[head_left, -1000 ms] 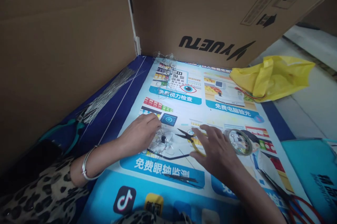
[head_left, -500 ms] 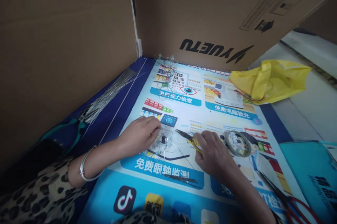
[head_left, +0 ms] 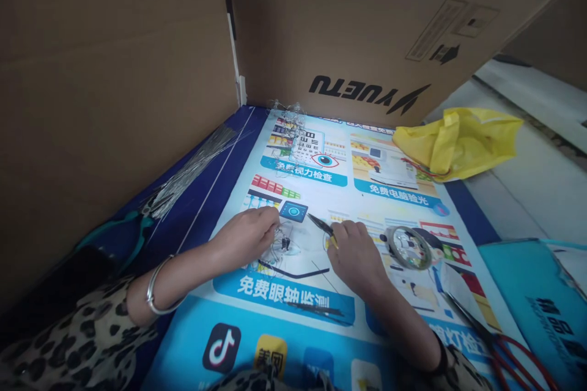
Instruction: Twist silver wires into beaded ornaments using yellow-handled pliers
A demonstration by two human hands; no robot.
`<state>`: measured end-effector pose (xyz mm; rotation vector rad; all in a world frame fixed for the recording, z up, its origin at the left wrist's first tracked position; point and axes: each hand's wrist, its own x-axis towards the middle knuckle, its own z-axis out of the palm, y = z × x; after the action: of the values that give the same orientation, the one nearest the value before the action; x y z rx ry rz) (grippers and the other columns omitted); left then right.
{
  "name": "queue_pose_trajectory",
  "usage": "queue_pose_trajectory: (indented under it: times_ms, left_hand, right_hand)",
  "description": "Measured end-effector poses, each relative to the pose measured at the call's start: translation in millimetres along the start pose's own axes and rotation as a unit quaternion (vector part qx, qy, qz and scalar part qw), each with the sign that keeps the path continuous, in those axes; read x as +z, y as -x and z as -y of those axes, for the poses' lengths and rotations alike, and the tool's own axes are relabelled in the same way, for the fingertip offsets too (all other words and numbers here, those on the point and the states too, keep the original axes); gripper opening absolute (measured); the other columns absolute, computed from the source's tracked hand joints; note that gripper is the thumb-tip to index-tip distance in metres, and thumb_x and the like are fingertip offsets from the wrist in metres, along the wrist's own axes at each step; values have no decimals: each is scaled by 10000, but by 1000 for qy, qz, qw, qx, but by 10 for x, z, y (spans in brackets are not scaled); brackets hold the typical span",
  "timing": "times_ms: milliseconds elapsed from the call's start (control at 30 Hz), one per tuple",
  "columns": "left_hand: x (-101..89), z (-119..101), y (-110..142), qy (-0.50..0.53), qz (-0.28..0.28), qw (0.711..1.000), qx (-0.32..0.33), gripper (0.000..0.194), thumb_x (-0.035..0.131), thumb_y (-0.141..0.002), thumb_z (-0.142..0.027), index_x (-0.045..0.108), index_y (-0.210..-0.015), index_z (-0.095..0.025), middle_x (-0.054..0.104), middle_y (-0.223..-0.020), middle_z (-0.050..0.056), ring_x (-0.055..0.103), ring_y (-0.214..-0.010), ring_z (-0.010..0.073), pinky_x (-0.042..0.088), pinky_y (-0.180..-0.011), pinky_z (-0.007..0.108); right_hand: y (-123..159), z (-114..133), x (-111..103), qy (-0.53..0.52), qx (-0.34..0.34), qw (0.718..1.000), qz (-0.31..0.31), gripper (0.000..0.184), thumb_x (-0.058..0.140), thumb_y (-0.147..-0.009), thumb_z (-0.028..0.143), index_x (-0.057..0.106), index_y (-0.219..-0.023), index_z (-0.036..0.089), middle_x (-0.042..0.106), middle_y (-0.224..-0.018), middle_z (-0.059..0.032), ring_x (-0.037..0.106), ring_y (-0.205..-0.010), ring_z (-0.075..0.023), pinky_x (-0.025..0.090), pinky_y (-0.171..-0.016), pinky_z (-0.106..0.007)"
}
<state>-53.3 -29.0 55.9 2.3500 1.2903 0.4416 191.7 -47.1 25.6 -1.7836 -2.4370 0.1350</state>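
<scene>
Two hands are at work over one poster (head_left: 316,317). The left hand (head_left: 250,235) has its fingers curled and drawn together, pinching the left edge of a wire piece (head_left: 284,247), which lies on the poster's near half, between the hands. The right hand (head_left: 358,256) is clamped around one pair of yellow pliers (head_left: 323,224), whose tips point far and left, just beside the wire piece.

One more wire piece (head_left: 288,112) lies at the poster's far edge. To the left are one bundle of wires (head_left: 195,164), too many to count, and one pair of teal pliers (head_left: 147,223) at its near end. On the right are one roll of tape (head_left: 414,266), one pair of scissors (head_left: 491,339) nearer, one blue bag (head_left: 511,268), and one yellow bag (head_left: 458,140) farther off. Two cardboard panels (head_left: 343,24) stand behind.
</scene>
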Motion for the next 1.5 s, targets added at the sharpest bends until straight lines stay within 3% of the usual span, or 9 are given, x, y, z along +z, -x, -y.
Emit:
queue_pose_trajectory:
  times_ms: [67, 200, 300, 367, 533, 767, 1133, 1333, 1500]
  left_hand:
    - [7, -3, -4, 5, -1, 1000, -1, 137, 377, -818, -108, 483, -862, -183, 606, -797, 34, 591, -753, 182, 439, -638, 274]
    - [19, -2, -2, 15, -1, 1000, -4, 110, 378, -832, -125, 473, -847, -178, 582, -739, 16, 556, -662, 159, 396, -574, 248]
    - [15, 7, 5, 28, -8, 1000, 4, 122, 378, -815, -99, 461, -840, -185, 555, -711, -5, 525, -616, 136, 371, -548, 227]
    - [9, 13, 7, 38, -5, 999, 9, 124, 379, -810, -91, 457, -838, -183, 548, -704, -5, 514, -606, 132, 365, -544, 225]
    - [13, 41, -1, 57, -5, 998, 21, 105, 371, -835, -119, 456, -827, -181, 539, -715, 5, 507, -631, 143, 373, -557, 239]
    - [85, 119, 23, 81, -27, 994, 64, 130, 344, -866, -135, 467, -859, -178, 550, -833, 51, 507, -813, 186, 424, -711, 315]
    - [231, 103, 137, 128, -81, 985, 80, 122, 333, -924, -173, 452, -898, -189, 564, -848, 35, 517, -781, 155, 420, -718, 285]
    - [284, 120, 148, 155, -82, 982, 67, 120, 346, -929, -198, 460, -891, -191, 569, -870, 46, 523, -838, 168, 418, -777, 320]
    - [298, 114, 156, 166, -84, 981, 60, 126, 355, -929, -210, 473, -892, -188, 562, -849, 48, 518, -827, 170, 424, -761, 317]
  right_hand:
    - [-35, 18, -50, -140, 28, 990, 3, 204, 444, -845, 265, 568, -963, 155, 595, -907, -100, 517, -858, -236, 416, -738, -355]
    - [-162, 236, -115, -368, 88, 925, 32, 148, 520, -792, 343, 560, -854, 215, 613, -785, -2, 565, -729, -165, 426, -637, -276]
    - [-278, 438, -73, -469, 80, 878, 50, 137, 569, -730, 302, 542, -830, 211, 603, -770, 20, 567, -702, -142, 432, -631, -254]
    - [-334, 519, -22, -490, 83, 866, 50, 128, 568, -713, 284, 541, -810, 206, 588, -742, 24, 558, -673, -135, 427, -617, -251]
    - [-367, 532, 56, -500, 76, 861, 50, 123, 543, -719, 280, 551, -813, 201, 585, -743, 16, 551, -672, -137, 422, -607, -253]
    - [-353, 480, 117, -491, 62, 868, 31, 129, 519, -731, 265, 552, -839, 202, 590, -760, 16, 543, -674, -133, 418, -619, -255]
    - [-268, 377, 127, -485, 26, 873, 52, 180, 484, -756, 217, 556, -920, 213, 573, -762, 22, 526, -663, -124, 397, -594, -235]
    - [-257, 380, 158, -454, 2, 891, 25, 155, 457, -794, 225, 544, -923, 223, 615, -856, 8, 563, -766, -146, 411, -676, -256]
    - [-243, 382, 167, -418, -13, 908, 23, 139, 464, -791, 210, 546, -902, 227, 607, -812, 16, 557, -744, -143, 404, -663, -252]
